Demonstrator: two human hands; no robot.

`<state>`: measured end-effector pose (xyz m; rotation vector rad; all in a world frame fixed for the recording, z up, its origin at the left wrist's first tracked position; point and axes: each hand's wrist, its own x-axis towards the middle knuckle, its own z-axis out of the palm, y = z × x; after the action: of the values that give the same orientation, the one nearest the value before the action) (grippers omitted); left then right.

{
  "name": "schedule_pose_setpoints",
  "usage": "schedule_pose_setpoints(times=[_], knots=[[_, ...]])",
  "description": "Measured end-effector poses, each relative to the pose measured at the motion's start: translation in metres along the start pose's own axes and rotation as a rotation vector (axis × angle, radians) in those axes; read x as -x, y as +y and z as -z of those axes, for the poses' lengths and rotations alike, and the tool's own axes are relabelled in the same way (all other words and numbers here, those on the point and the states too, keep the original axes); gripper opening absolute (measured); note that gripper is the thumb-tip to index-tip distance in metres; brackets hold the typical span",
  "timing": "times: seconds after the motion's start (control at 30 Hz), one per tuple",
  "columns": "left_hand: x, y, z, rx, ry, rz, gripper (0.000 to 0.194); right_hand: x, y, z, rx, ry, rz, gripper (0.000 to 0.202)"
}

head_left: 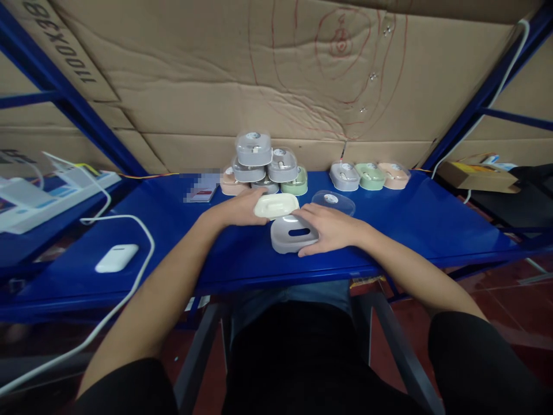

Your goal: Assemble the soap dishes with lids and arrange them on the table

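Observation:
My left hand (246, 207) grips the end of a cream oval plastic dish (279, 204), which has a raised rim and a sunken middle. My right hand (330, 226) is wrapped round the right side of a grey rounded plastic shell (281, 236) with an oval slot in its face. The cream dish is just above and behind the shell, and its right end is close to my right fingertips; whether they touch it I cannot tell. Behind my right hand a clear lid (345, 202) with a round sticker lies on the blue table (242, 259).
Lidded boxes in grey, pink and green are piled behind my hands, with a grey box (254, 151) on top. A grey, a green box (370, 176) and a pink one stand right. At left are a white earbud case (116, 257), a cable (149, 236) and a power strip (47, 196).

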<state>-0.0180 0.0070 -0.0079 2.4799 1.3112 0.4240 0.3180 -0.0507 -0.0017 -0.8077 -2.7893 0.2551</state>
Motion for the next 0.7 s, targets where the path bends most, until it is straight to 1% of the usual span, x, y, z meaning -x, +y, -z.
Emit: schedule_pose_setpoints(times=[0.07,0.13,0.2,0.23,0.27,0.3,0.37,0.43,0.47,0.5,0.57,0.63,0.67,0.7], knots=[[0.0,0.001,-0.001,-0.017,-0.009,0.008,0.086,-0.002,0.001,0.003,0.011,0.008,0.004,0.113],[-0.001,0.003,-0.001,-0.039,-0.018,0.021,0.09,-0.002,0.007,0.009,0.018,0.087,-0.025,0.104],[-0.001,0.004,0.0,-0.056,-0.02,0.026,0.093,0.0,0.019,0.017,0.059,0.204,-0.126,0.092],[-0.001,0.005,0.0,-0.057,-0.02,0.026,0.093,0.001,0.027,0.021,0.093,0.24,-0.205,0.088],[-0.001,0.005,0.001,-0.054,-0.021,0.024,0.093,0.003,0.035,0.023,0.133,0.246,-0.295,0.087],[0.0,0.005,0.001,-0.05,-0.024,0.023,0.092,0.004,0.044,0.024,0.171,0.22,-0.384,0.088],[0.0,0.006,0.002,-0.045,-0.029,0.03,0.095,0.006,0.06,0.024,0.216,0.109,-0.523,0.086],[0.0,0.006,0.002,-0.051,-0.031,0.039,0.1,0.006,0.071,0.023,0.213,0.021,-0.583,0.08],[0.0,0.006,0.002,-0.054,-0.031,0.041,0.101,0.006,0.073,0.023,0.204,0.014,-0.59,0.079],[0.0,0.006,0.002,-0.055,-0.031,0.038,0.102,0.006,0.073,0.024,0.193,0.036,-0.59,0.081],[0.0,0.005,0.002,-0.052,-0.032,0.024,0.099,0.005,0.066,0.027,0.159,0.156,-0.563,0.088],[-0.001,0.004,0.001,-0.054,-0.033,0.015,0.095,0.004,0.051,0.03,0.072,0.302,-0.459,0.092],[-0.001,0.004,0.001,-0.057,-0.034,0.014,0.093,0.003,0.042,0.03,0.01,0.351,-0.373,0.093],[-0.001,0.004,0.0,-0.059,-0.033,0.016,0.091,0.002,0.032,0.029,-0.049,0.371,-0.278,0.094]])
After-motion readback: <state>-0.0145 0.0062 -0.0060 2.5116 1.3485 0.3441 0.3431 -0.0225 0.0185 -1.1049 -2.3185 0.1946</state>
